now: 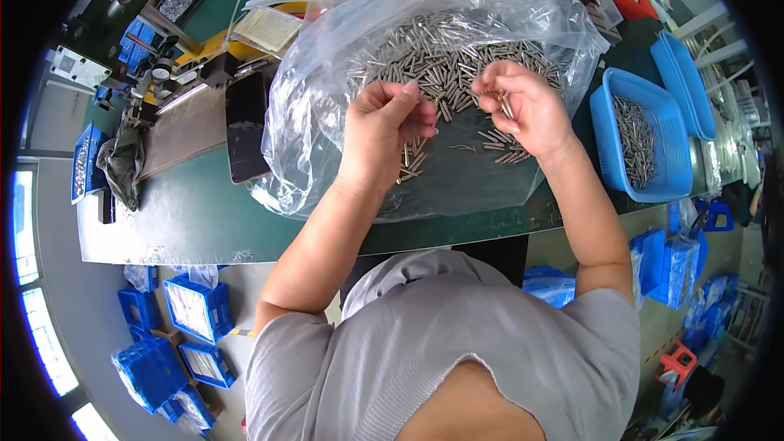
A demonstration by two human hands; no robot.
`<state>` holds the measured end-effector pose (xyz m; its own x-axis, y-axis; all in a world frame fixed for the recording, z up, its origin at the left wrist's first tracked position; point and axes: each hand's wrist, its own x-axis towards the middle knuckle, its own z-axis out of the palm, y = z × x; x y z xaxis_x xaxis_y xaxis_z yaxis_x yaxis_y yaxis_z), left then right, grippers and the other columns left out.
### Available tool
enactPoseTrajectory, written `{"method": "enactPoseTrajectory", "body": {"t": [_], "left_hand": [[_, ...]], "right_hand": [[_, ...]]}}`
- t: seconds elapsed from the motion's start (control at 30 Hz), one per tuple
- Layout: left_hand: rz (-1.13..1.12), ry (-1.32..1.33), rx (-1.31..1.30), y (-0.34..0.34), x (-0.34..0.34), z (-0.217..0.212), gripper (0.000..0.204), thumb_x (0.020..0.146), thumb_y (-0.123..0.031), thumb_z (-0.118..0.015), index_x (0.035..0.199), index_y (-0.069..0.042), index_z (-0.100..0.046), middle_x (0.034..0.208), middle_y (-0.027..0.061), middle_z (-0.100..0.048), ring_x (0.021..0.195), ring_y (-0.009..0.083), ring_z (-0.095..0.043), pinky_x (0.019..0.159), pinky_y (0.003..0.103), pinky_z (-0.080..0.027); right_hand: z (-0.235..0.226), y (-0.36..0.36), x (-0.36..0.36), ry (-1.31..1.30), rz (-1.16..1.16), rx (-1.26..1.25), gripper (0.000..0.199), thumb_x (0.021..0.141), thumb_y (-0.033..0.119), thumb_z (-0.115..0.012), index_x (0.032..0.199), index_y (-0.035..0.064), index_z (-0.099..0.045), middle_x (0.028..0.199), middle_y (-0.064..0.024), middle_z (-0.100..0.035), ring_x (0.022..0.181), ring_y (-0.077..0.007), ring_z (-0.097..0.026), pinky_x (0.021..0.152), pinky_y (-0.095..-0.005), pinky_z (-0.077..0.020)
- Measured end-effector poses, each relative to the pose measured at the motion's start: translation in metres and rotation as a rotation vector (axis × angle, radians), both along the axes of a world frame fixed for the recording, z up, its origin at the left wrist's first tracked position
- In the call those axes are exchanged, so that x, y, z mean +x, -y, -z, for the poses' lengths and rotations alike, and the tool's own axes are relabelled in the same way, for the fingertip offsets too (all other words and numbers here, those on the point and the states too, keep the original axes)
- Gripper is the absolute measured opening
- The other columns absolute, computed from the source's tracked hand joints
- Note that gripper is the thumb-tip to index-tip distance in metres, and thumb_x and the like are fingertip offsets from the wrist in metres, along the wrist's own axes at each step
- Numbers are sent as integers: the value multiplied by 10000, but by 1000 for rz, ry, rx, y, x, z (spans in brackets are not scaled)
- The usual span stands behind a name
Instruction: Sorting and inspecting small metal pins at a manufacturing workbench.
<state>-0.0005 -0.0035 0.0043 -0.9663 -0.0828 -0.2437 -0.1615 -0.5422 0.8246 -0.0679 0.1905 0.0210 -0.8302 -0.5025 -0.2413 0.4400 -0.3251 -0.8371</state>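
A heap of small grey metal pins (445, 57) lies on a clear plastic bag (298, 106) spread over the green table. My right hand (531, 110) hovers above the heap's right side, its fingers curled around a few metal pins that stick out by the fingertips. Left of it, my left hand (377, 126) is closed over the near left edge of the heap, thumb against the bent fingers. Whatever those fingers may hold is hidden. Smaller clusters of pins lie on the plastic below both hands, with thin curled scraps (462, 147) between them.
A blue basket (606, 126) with more pins stands to the right, beside another blue basket (682, 73). At the left are a dark phone-like slab (247, 126) and a fixture with a dial gauge (161, 68). Red bins (633, 2) line the back; blue crates (200, 310) stand on the floor.
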Motion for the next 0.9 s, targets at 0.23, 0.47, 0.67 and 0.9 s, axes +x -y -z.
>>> {"method": "enactPoseTrajectory", "body": {"t": [0.23, 0.47, 0.67, 0.9], "left_hand": [[6, 14, 43, 1, 0, 0, 110, 887, -127, -556, 881, -22, -524, 747, 102, -614, 643, 167, -603, 583, 272, -511], [0, 3, 52, 4, 1, 0, 98, 888, -122, -553, 877, -29, -525, 748, 101, -614, 647, 167, -604, 583, 271, -509], [25, -19, 62, 4, 0, 1, 95, 893, -122, -546, 878, -30, -525, 754, 99, -612, 654, 168, -605, 578, 270, -507], [143, 8, 93, 2, 0, 2, 113, 900, -128, -539, 881, -18, -518, 768, 112, -622, 659, 174, -614, 572, 271, -513]], "right_hand": [[25, 25, 8, -1207, 18, 1058, 132, 766, 146, -640, 867, 65, -617, 699, -56, -604, 585, -191, -594, 524, -310, -456], [26, 21, 13, -1395, -160, 1100, 88, 762, 132, -616, 836, 87, -601, 768, -78, -622, 674, -277, -611, 574, -371, -488], [16, 13, 22, -1469, -227, 1163, 61, 742, 127, -581, 758, 71, -562, 710, -79, -594, 630, -273, -610, 531, -369, -492], [17, 13, 20, -1432, -123, 1089, 25, 754, 63, -547, 757, 50, -526, 734, -98, -608, 622, -252, -615, 525, -360, -482]]}}
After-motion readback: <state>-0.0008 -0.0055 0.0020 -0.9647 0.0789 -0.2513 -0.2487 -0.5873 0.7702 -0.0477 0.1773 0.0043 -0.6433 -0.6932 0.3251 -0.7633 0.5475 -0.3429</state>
